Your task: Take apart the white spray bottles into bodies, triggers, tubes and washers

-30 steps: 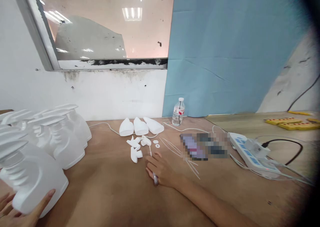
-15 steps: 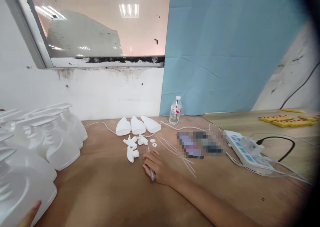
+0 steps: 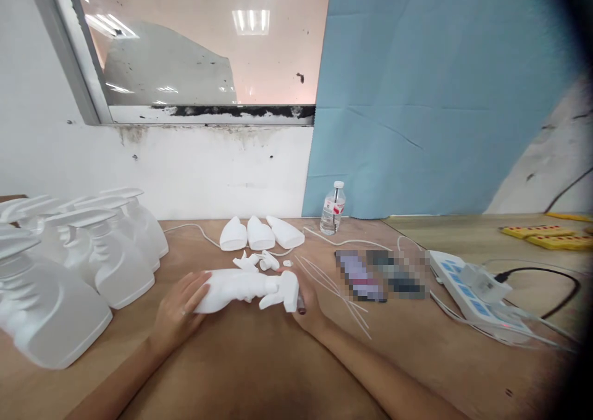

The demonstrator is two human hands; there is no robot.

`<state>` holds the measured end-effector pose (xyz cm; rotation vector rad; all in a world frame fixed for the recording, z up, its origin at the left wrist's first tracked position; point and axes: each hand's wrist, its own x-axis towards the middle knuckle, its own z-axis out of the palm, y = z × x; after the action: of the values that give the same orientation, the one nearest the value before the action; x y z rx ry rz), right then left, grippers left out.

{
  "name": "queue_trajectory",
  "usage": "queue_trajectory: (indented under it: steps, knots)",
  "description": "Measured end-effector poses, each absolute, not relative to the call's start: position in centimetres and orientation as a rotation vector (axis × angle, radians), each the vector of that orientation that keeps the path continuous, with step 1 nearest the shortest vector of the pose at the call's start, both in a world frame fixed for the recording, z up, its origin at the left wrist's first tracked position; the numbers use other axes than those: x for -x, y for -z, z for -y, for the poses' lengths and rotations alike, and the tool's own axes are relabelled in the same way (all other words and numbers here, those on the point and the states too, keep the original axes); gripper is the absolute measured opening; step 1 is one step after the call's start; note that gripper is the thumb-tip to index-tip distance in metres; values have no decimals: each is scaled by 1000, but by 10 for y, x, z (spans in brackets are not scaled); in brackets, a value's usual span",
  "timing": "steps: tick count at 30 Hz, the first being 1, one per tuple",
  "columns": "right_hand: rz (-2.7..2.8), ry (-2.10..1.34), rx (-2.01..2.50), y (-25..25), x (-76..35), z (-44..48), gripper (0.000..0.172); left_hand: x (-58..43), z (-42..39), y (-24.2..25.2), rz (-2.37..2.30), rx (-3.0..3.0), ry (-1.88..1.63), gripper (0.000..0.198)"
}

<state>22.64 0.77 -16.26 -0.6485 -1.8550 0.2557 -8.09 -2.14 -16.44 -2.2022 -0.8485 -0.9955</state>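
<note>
A white spray bottle [image 3: 229,290] lies on its side just above the table, its trigger head pointing right. Around its base end wraps my left hand [image 3: 178,312]. By the trigger head, my right hand [image 3: 309,306] is closed on a screwdriver-like tool [image 3: 301,305]; only the handle end shows, and the bottle head hides most of the fingers. Whether these fingers also grip the bottle head, I cannot tell. Just behind the bottle are loose white trigger parts [image 3: 269,261], partly covered, and a small white washer [image 3: 288,263].
Several white spray bottles [image 3: 60,309] stand at the left. White shrouds [image 3: 261,235] line the wall, near a water bottle [image 3: 332,209]. Thin white tubes [image 3: 324,281] lie right of my hand, then two blurred phones [image 3: 361,276] and a power strip [image 3: 477,299] with cables.
My left hand has come from the standing bottles to the middle with a spray bottle, now laid sideways. My right hand, still with the tool, has met its head end. The view shifted slightly left.
</note>
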Motion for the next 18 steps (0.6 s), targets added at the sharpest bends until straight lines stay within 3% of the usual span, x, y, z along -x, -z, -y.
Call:
queue_trajectory:
  steps: [5,12,14,18]
  knots:
    - [1792,-413,673,155,-249,-8,40,61,-43,169,794,2191,970,64]
    - [1639,-729,796,155,-236,-5,69,67,-44,173,833,2266,958,61]
    - [1532,-731,814,156,-230,-4,67,68,-40,173,855,2361,1036,62]
    - [1339,-688,905,165,-232,-11,40,61,-38,173,1030,2467,1430,49]
